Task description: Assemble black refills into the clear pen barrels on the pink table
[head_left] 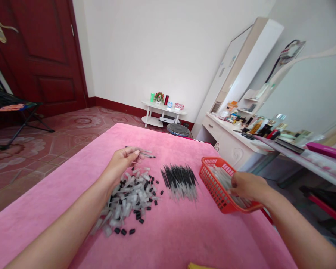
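My left hand (pixel 125 157) is closed in a pinch on a few thin clear-and-black sticks (pixel 147 154), held just above the heap. Below it lies a loose heap of clear plastic tube-like pieces (pixel 128 198), with small black caps (pixel 138 215) scattered among and around them. To the right, a bundle of thin sticks (pixel 180 179), black at the far end and whitish at the near end, rests on the cloth. My right hand (pixel 249 186) reaches into an orange plastic basket (pixel 220 194) holding whitish slender pieces (pixel 222 177). Its fingers are curled, and their tips are partly hidden.
A pink cloth (pixel 162 239) covers the table. Something yellow (pixel 198 266) shows at the near edge. On the right stand a white dresser (pixel 226 136) with bottles and a glass shelf (pixel 305 160). A folding chair (pixel 14 104) is at left, a low white table (pixel 162 106) behind.
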A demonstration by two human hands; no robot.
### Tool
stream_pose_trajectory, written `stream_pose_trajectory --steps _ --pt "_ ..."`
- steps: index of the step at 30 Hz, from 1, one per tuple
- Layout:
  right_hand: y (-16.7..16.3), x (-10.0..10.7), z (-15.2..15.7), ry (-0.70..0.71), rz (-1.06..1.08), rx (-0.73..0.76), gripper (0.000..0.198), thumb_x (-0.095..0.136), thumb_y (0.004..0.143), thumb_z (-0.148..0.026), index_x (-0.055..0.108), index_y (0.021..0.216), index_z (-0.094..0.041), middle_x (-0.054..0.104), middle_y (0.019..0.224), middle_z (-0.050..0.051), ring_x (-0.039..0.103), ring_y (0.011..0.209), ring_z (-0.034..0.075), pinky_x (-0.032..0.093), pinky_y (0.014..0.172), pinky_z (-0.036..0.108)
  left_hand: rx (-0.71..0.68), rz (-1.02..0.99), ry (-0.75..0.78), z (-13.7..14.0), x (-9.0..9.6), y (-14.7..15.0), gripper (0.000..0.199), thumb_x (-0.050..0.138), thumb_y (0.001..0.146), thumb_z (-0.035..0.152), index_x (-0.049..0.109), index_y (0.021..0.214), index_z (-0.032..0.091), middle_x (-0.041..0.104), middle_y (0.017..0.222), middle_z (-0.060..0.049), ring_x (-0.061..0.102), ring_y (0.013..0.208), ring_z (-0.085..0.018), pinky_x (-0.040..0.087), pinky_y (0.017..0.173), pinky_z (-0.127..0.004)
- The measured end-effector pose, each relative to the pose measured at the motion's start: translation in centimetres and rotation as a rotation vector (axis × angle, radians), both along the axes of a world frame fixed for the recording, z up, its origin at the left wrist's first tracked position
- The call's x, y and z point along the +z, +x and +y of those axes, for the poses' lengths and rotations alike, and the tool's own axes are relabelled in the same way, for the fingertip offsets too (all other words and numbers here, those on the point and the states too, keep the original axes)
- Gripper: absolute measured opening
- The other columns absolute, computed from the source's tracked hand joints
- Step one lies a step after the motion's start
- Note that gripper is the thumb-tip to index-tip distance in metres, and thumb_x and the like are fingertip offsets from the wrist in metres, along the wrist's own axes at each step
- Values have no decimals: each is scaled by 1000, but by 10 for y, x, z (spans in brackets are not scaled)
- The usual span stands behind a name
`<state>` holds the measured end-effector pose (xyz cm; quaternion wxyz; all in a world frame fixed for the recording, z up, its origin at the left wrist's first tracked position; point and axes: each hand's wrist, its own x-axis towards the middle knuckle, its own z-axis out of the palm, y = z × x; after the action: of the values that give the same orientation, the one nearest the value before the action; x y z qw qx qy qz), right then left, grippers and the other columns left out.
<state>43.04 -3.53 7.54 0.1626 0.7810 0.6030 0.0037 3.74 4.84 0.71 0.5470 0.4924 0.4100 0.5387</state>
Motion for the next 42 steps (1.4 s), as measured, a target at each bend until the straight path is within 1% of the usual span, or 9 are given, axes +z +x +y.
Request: stream_pose_trajectory --steps 5,10,12,16,20,28,33,39,42 --pt "-53 5 14 259 143 193 28 53 75 -42 67 66 -20 65 69 8 58 63 20 30 51 27 79 -54 -1 5 0 -11 35 69 63 36 65 88 12 67 74 -6 56 58 -10 43 55 -20" --pt "-137 -41 53 283 464 539 11 57 72 -24 66 73 -18 65 76 5 58 69 16 37 61 24 116 -115 -17 9 -1 -19 37 70 62 36 65 90 12 66 73 -5 56 56 -9 42 53 -19" --pt "-167 -64 74 338 562 613 21 55 70 -14 66 88 -17 65 90 6 58 81 16 40 71 24 121 -117 -19 10 -2 -21 37 70 62 36 66 90 12 66 73 -5 55 56 -9 42 52 -18" --pt "-213 -95 115 420 593 609 39 46 69 -1 61 101 -17 61 107 5 54 100 14 38 86 22 129 -127 -27 13 -4 -23 37 70 62 36 66 89 12 66 72 -5 55 55 -8 41 51 -18" --pt "-243 -106 140 453 543 556 40 43 73 -3 57 108 -18 59 109 7 54 102 16 39 84 24 136 -142 -35 15 -5 -25 36 70 62 36 66 89 12 66 70 -4 55 55 -8 41 52 -18" --pt "-257 -109 146 401 489 377 21 48 75 -12 64 88 -13 65 93 16 60 89 25 42 73 32 141 -121 -56 13 -3 -24 35 69 61 36 66 86 12 66 70 -4 56 55 -8 40 51 -18" --pt "-237 -92 126 396 599 362 20 47 79 -24 64 88 -17 67 92 9 61 86 20 42 69 28 133 6 -85 9 -3 -19 29 68 63 32 67 82 11 67 70 -6 56 53 -10 38 49 -20" --pt "-226 -81 79 390 1249 466 11 54 73 -23 60 76 -15 63 72 1 57 67 13 42 62 24 -78 -177 -105 1 -9 1 37 74 61 32 66 92 14 68 91 -9 62 77 -17 47 66 -26" --pt "-228 -81 61 332 1567 347 22 55 75 -36 59 76 -15 60 67 1 51 56 11 38 51 21 -93 -306 -114 -2 -9 6 33 73 63 33 65 88 14 69 86 -8 63 75 -16 48 70 -27"
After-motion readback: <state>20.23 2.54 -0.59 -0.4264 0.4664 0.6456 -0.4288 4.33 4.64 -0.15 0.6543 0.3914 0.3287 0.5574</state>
